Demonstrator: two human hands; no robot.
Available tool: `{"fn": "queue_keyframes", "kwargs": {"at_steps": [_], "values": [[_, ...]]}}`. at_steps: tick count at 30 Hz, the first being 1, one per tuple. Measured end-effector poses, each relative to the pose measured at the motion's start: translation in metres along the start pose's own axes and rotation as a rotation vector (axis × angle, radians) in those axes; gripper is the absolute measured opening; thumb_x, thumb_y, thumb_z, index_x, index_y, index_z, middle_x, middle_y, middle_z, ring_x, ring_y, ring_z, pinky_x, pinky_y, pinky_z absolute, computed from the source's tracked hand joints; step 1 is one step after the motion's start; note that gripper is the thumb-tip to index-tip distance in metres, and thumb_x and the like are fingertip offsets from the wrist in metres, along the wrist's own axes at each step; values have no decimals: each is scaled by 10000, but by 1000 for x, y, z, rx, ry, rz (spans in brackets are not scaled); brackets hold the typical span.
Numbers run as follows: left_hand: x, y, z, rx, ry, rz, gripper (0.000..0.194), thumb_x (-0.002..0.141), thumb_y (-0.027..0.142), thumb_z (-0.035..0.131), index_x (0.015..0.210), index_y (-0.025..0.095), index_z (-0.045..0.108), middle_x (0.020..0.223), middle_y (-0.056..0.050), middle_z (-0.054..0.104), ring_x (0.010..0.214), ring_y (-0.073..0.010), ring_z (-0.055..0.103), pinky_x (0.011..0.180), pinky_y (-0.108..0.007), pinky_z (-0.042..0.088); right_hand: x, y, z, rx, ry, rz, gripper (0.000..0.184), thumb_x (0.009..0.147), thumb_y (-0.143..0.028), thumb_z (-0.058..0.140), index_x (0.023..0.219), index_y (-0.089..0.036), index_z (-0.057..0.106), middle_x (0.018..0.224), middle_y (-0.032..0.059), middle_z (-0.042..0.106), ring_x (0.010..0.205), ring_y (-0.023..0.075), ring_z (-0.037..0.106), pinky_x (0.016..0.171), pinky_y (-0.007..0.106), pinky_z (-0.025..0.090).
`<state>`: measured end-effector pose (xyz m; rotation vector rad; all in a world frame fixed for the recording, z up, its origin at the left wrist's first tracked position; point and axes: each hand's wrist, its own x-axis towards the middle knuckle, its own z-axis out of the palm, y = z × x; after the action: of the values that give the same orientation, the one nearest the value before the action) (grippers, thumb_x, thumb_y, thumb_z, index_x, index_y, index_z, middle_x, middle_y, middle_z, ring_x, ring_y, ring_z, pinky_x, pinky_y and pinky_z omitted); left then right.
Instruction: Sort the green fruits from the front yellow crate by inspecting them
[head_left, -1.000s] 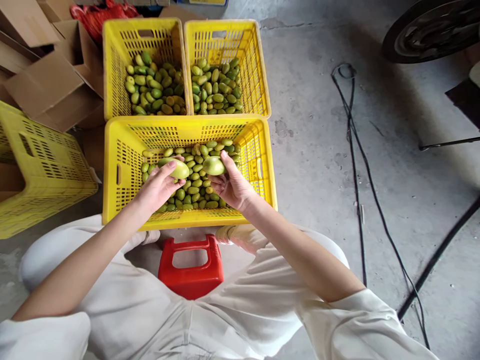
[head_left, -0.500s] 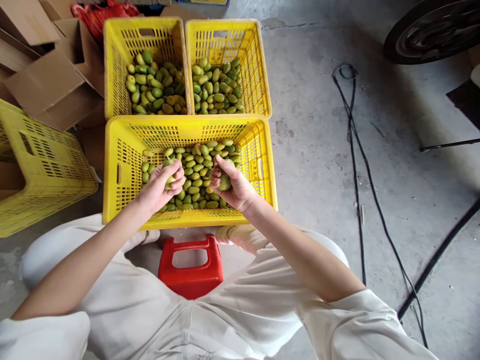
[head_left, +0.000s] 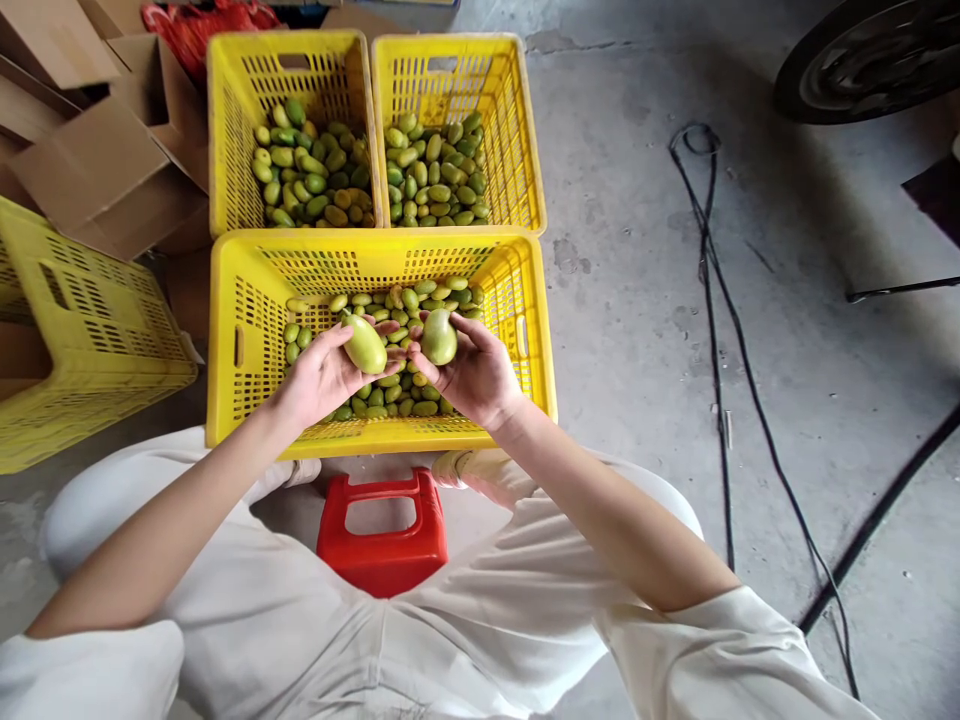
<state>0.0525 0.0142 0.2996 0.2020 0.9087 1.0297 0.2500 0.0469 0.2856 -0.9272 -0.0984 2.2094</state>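
Note:
My left hand (head_left: 324, 375) is closed around a green mango (head_left: 364, 344), palm up, above the near yellow crate (head_left: 225, 330). My right hand (head_left: 472, 372) grips a second green mango (head_left: 439, 336) right beside it. The two fruits almost touch over the crate's middle. Under both hands lies a pile of small green mangoes (head_left: 390, 385) in that crate.
Two more yellow crates stand behind, the left one (head_left: 289, 70) and the right one (head_left: 457, 70), both holding mangoes. An overturned yellow crate (head_left: 82, 330) and cardboard boxes (head_left: 97, 160) are at left. A red stool (head_left: 381, 535) sits between my knees. Black cables (head_left: 712, 300) cross the concrete floor at right.
Both hands turned palm up and drew together, lifting their mangoes slightly above the pile so the fruits face me.

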Motion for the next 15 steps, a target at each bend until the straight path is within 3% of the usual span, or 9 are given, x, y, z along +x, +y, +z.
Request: {"fn": "queue_keyframes", "kwargs": {"at_steps": [4,7,12,15], "values": [[-1,2,-2,62,-15,96,349,728,232,893,859,203,571,757,21,661,648,-119,670,605,-219,558,-2,-1,4,15,-24,-32,149,901,-265,690,882,-247,543,783,-16,693,705,156,690,649,273,646],[0,4,-2,44,16,146,410,639,163,915,815,202,546,638,85,530,549,-55,562,508,-141,453,-2,1,7,31,-47,-45,223,853,-198,698,824,-247,482,717,-46,630,661,136,650,606,241,599],[2,6,-2,120,19,120,267,747,219,846,805,181,589,574,106,430,407,-16,388,388,-130,291,3,4,6,29,25,-32,261,874,-216,715,805,-240,465,643,-62,563,524,94,514,484,192,468],[3,7,-4,155,-1,115,369,821,313,821,692,193,498,531,100,382,367,-23,344,363,-146,258,9,3,-1,-24,33,-51,309,909,-359,740,804,-248,471,599,-75,506,472,88,432,425,191,376]]}}
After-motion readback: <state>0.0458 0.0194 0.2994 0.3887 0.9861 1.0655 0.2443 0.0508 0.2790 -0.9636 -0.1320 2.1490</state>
